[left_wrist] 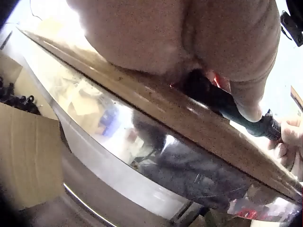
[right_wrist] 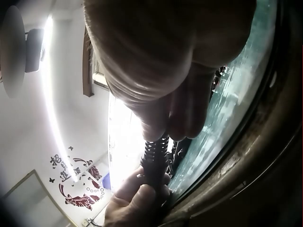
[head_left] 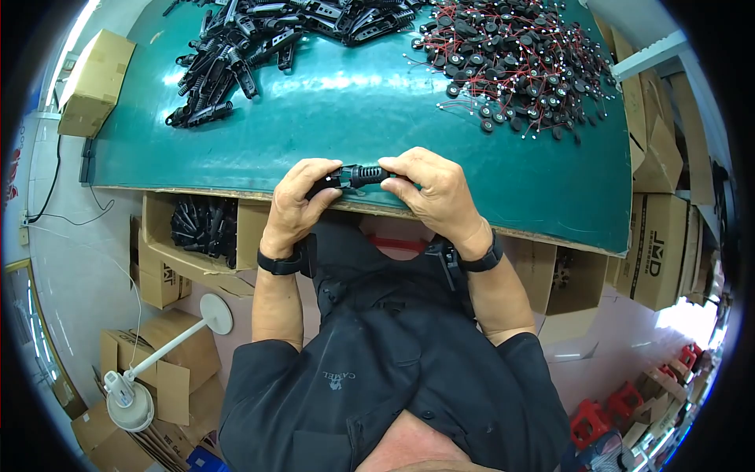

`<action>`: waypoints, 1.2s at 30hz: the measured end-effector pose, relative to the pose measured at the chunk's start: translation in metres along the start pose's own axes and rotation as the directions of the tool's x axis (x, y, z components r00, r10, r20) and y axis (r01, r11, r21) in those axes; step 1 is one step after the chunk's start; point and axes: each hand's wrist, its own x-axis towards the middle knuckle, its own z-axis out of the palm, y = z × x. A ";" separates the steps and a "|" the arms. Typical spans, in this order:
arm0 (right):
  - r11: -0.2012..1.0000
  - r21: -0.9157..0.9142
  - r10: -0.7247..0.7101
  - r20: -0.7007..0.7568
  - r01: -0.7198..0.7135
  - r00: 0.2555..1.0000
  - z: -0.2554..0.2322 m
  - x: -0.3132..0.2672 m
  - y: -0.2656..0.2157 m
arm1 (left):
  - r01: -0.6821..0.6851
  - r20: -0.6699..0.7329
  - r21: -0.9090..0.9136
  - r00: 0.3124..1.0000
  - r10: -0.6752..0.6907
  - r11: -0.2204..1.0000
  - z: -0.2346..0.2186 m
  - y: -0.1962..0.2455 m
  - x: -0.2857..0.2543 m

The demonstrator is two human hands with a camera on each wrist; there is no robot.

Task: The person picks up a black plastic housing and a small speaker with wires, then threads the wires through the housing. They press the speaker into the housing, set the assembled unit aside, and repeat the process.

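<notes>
A long black plastic piece [head_left: 368,175] with a ribbed, coil-like section spans the two hands just over the table's near edge. My left hand [head_left: 297,203] pinches its left part between thumb and fingers. At the other end, my right hand [head_left: 434,193] grips it by thumb and fingertips close to the ribs. In the left wrist view the dark body [left_wrist: 232,109] of the piece comes out from under the left hand. Ribs [right_wrist: 155,153] show below the right hand's fingers in the right wrist view; the fingers hide that end.
On the green table [head_left: 338,134] lie a pile of similar black parts [head_left: 228,63] and a heap of round black pieces with red wires [head_left: 519,63]. Cardboard boxes with black parts, one at the left [head_left: 248,244], stand under the table edge. A white fan-like stand [head_left: 169,354] is behind left.
</notes>
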 end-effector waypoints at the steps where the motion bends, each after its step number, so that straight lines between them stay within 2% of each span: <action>1: 1.000 0.005 0.006 -0.008 -0.006 1.000 0.001 0.000 0.001 | 0.013 0.006 -0.009 1.000 -0.012 1.000 -0.001 0.001 0.001; 6: 0.998 0.048 -0.036 -0.006 0.036 0.999 0.003 -0.002 0.006 | 0.029 0.026 -0.021 0.999 -0.028 0.999 -0.005 0.004 0.000; 9: 0.984 0.168 0.051 -0.001 -0.050 0.999 0.002 -0.005 0.009 | 0.024 0.027 -0.033 0.999 -0.023 0.999 -0.004 0.004 0.001; 18: 0.998 0.069 0.004 -0.076 0.001 0.997 0.020 -0.003 0.008 | 0.012 0.026 -0.067 1.000 -0.010 0.998 -0.013 -0.002 0.002; 22: 0.993 0.111 0.042 -0.032 -0.038 0.999 0.015 -0.006 0.006 | 0.087 0.056 -0.083 0.995 -0.083 0.993 -0.044 0.004 0.011; 24: 0.988 0.115 0.119 -0.136 -0.104 0.984 0.015 -0.013 0.005 | 0.030 0.154 0.258 0.985 -0.072 0.966 -0.091 0.016 0.026; 25: 0.983 0.123 0.159 -0.184 -0.138 0.970 0.015 -0.014 0.005 | 0.034 0.152 0.271 0.985 -0.077 0.962 -0.106 0.026 0.038; 27: 0.988 0.104 0.125 -0.155 -0.110 0.980 0.016 -0.015 0.009 | -0.053 0.273 0.558 0.954 -0.123 0.828 -0.130 0.039 0.065; 28: 0.994 0.069 0.094 -0.127 -0.085 0.988 0.017 -0.015 0.010 | -0.047 0.271 0.569 0.953 -0.133 0.821 -0.131 0.038 0.075; 31: 0.996 0.052 0.071 -0.098 -0.066 0.993 0.015 -0.013 0.008 | -0.260 0.542 0.544 0.835 -0.097 0.798 -0.112 0.037 0.109; 34: 0.990 0.084 0.120 -0.104 -0.112 0.987 0.014 -0.017 0.006 | -0.244 0.564 0.579 0.809 -0.165 0.778 -0.104 0.040 0.117; 36: 0.994 0.066 0.098 -0.113 -0.091 0.989 0.016 -0.015 0.008 | -0.239 0.573 0.595 0.795 -0.197 0.767 -0.101 0.039 0.122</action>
